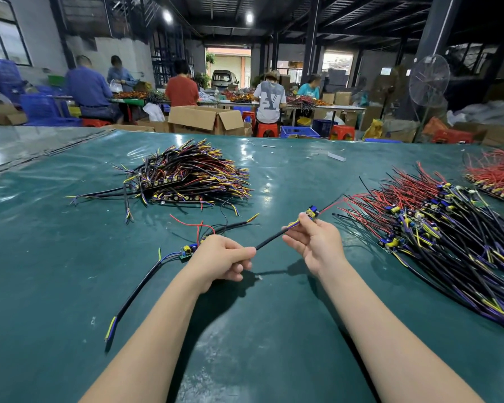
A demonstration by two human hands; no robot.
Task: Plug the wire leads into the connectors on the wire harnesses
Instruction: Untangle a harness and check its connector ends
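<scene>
We hold one black sheathed cable [269, 241] in the air above the green table mat [274, 330], stretched between both hands near the middle of the view. Our right hand [317, 242] pinches its far end with thumb and curled fingers, just where the yellow and blue wire leads [296, 223] leave the sheath and meet a small driver board [312, 212] carrying yellow and blue parts. A thin red wire [330, 205] runs off from that board toward the right. We cannot tell whether the leads are seated in the board. Our left hand [224, 257] is closed round the lower part of the same cable, fingers curled under and thumb on top. Just beside that hand, on the mat, lies a second harness: a green board [186, 251] with a long black cable [134, 295] trailing toward us and loose red wires [198, 225] behind it. To the right lies a big heap of harnesses with boards and red leads [437, 234], and past it a pile of red wires [495, 175]. Farther off on the left sits a pile of black multicolour-tipped cables [186, 173]. Beyond the table, seated workers [181, 88], an open cardboard box [207, 119] and a standing fan [428, 80].
</scene>
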